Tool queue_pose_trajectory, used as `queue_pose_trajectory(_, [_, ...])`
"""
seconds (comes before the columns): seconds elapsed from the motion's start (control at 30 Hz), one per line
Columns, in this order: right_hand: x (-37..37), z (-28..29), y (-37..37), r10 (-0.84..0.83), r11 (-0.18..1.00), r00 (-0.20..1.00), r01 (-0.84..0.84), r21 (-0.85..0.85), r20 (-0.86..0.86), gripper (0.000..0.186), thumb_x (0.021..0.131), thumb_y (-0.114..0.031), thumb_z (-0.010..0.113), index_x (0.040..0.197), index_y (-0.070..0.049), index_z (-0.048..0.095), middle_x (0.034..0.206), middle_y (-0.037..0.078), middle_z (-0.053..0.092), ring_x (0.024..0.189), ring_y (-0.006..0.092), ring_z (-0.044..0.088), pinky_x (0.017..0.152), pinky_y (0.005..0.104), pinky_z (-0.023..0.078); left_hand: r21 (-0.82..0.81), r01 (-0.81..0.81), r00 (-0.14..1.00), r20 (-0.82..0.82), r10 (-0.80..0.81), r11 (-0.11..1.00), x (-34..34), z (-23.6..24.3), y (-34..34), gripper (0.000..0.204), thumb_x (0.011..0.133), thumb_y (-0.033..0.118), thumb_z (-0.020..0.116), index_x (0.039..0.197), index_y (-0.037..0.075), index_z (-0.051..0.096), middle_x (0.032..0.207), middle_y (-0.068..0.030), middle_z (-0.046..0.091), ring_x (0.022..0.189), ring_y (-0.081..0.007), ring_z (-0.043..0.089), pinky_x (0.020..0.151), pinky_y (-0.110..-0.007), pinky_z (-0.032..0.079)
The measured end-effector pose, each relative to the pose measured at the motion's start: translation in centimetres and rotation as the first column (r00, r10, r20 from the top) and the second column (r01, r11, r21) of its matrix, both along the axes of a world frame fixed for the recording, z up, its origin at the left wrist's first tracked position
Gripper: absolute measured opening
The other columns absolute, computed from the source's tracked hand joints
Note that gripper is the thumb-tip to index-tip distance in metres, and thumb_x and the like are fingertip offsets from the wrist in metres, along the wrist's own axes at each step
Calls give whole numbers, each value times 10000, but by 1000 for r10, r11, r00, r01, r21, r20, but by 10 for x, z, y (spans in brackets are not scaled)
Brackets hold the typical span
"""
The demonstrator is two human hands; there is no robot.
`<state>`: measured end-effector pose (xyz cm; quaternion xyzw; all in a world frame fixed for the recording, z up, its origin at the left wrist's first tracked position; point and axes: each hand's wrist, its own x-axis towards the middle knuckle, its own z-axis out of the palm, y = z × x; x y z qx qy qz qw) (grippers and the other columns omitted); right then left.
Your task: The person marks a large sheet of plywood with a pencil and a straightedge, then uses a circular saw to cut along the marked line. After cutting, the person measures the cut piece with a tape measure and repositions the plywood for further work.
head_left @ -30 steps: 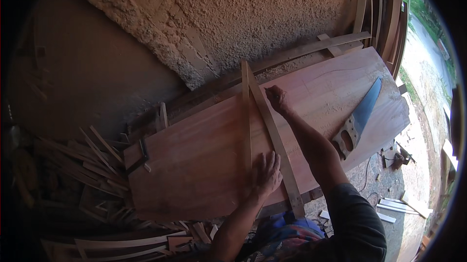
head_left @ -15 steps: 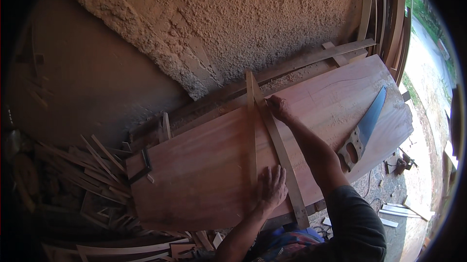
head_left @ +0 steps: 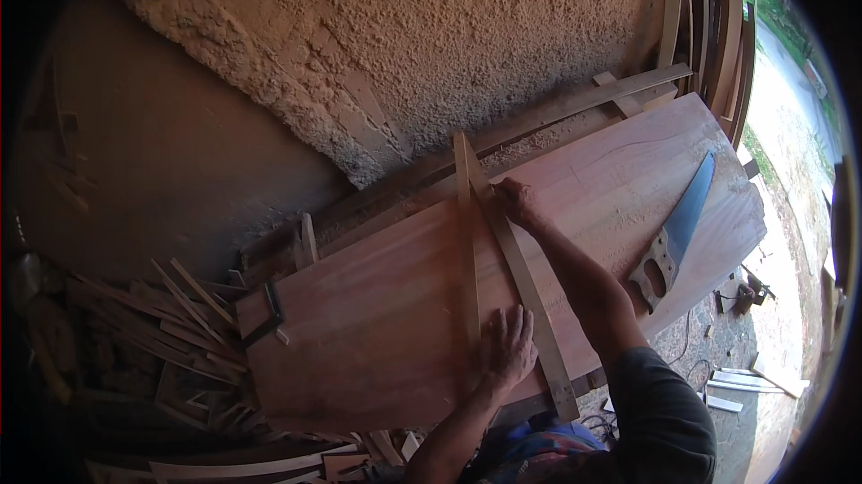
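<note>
A broad reddish wooden board (head_left: 377, 304) lies slanted in front of me. Across it run two narrow wooden strips, a thinner left strip (head_left: 468, 250) and a wider right strip (head_left: 521, 273), which meet at the far edge and spread apart toward me. My left hand (head_left: 510, 349) rests between them near their close ends, fingers stretched out toward the right strip. Farther up, my right hand (head_left: 518, 203) is closed beside the right strip; whatever its fingers pinch is too small to make out. A handsaw (head_left: 686, 210) with a pale handle lies on the board's right part.
An L-shaped dark piece (head_left: 268, 315) sits at the board's left end. Scrap wood (head_left: 184, 327) is heaped beyond it. Long planks (head_left: 575, 107) run behind the board, below a rough sawdust-coloured surface (head_left: 449, 26). White strips (head_left: 745, 382) lie on the ground at right.
The view has shifted slightly. Both hands keep almost the same places on the board and strips.
</note>
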<state>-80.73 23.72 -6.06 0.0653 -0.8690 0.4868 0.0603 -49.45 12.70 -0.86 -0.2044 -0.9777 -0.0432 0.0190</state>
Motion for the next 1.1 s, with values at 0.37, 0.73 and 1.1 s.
queue_pose_trajectory(0.37, [259,75,99,-364,931,931,363,26,31,201,995,-208,547,1101,-48,606,912,218,637,890,420,641,772,497,498,-13,49,999,13,-49,999,1,-10,-2,626,858,323,602,1420,68,494,1474,-152,427,1328,-472,386,1063,-631,352])
queue_pose_trajectory(0.73, [318,41,225,-447,809,884,334,483,137,441,859,-209,689,1229,-53,507,1190,208,504,1007,432,622,803,522,525,9,-28,998,61,27,1000,12,-18,5,620,913,303,535,1485,86,435,1549,-155,383,1412,-432,353,1139,-588,295])
queue_pose_trajectory(1.1, [316,60,260,-179,961,966,132,242,185,329,956,-204,601,1175,-25,433,1145,268,487,1017,481,555,846,557,457,-18,-114,984,138,115,993,17,-45,11,668,929,255,516,1546,91,320,1610,-197,264,1488,-406,241,1190,-566,228])
